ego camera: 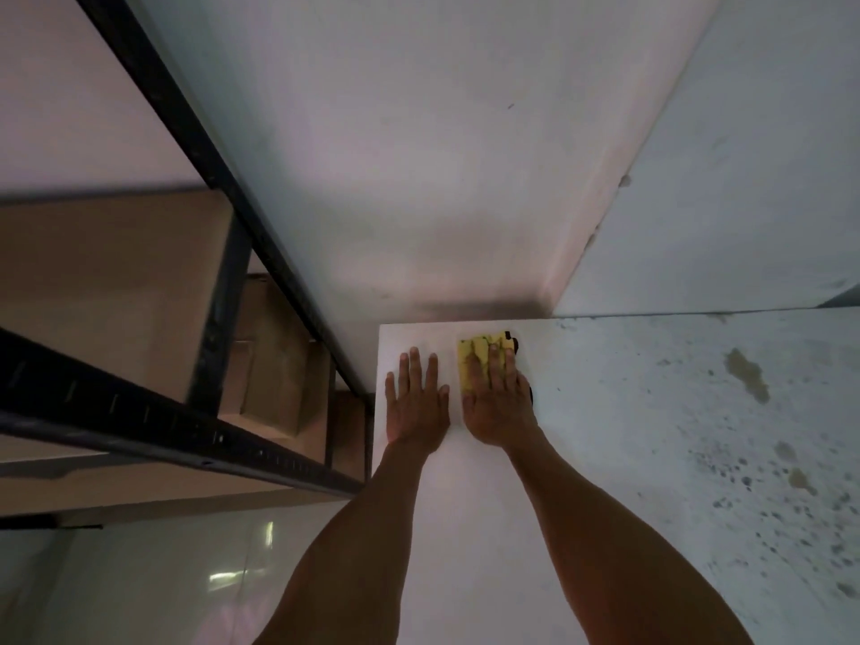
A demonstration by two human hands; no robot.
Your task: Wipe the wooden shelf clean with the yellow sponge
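Pale and speckled with dark spots toward the right of the frame, the shelf [605,458] fills the lower right, its far edge meeting a white wall. Just below that edge, the right hand [498,402] lies flat, fingers spread, pressing down on the yellow sponge [479,358] without gripping it. Close beside it, the left hand [416,402] rests open, palm down on the bare shelf. At left stands a black metal rack [223,179] holding cardboard boxes [270,351].
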